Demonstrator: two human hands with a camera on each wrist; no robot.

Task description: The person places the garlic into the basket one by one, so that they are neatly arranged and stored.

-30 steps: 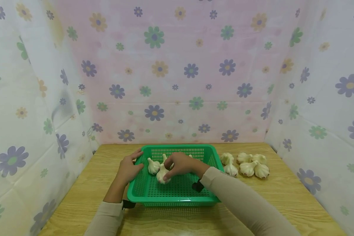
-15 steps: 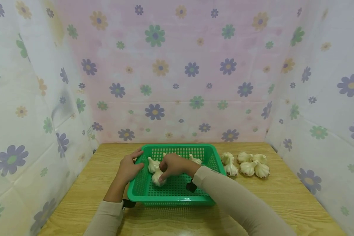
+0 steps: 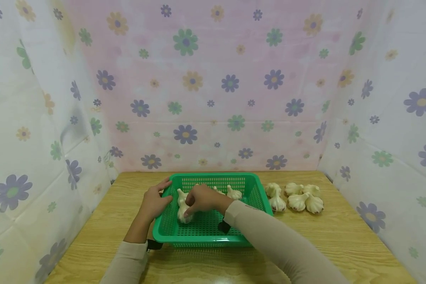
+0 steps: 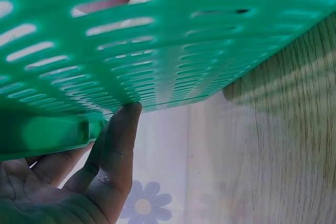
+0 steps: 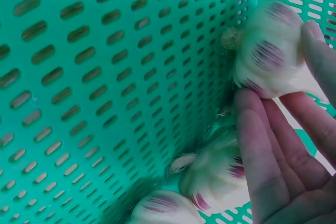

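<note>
My right hand [image 3: 203,199] holds a white garlic bulb [image 3: 184,215] low inside the green plastic basket [image 3: 213,239], near its left end. The right wrist view shows thumb and fingers round this purple-streaked garlic bulb [image 5: 269,51], close to the slotted basket surface. My left hand [image 3: 157,200] grips the basket's left rim, thumb over the edge; in the left wrist view its fingers [image 4: 118,156] lie against the slotted outer wall. Just behind the held bulb stands another garlic bulb [image 3: 181,194]. A further bulb [image 3: 234,193] stands along the back, others partly hidden behind my right hand.
Several loose garlic bulbs [image 3: 298,201] lie in a cluster on the wooden table [image 3: 340,236], right of the basket. More bulbs [image 3: 277,203] sit close beside its right wall. Flowered cloth [image 3: 213,98] surrounds the table at the back and sides.
My right hand has moved left and slightly toward me inside the basket, carrying the garlic bulb. Bulbs at the back have come into view. My left hand stays on the rim.
</note>
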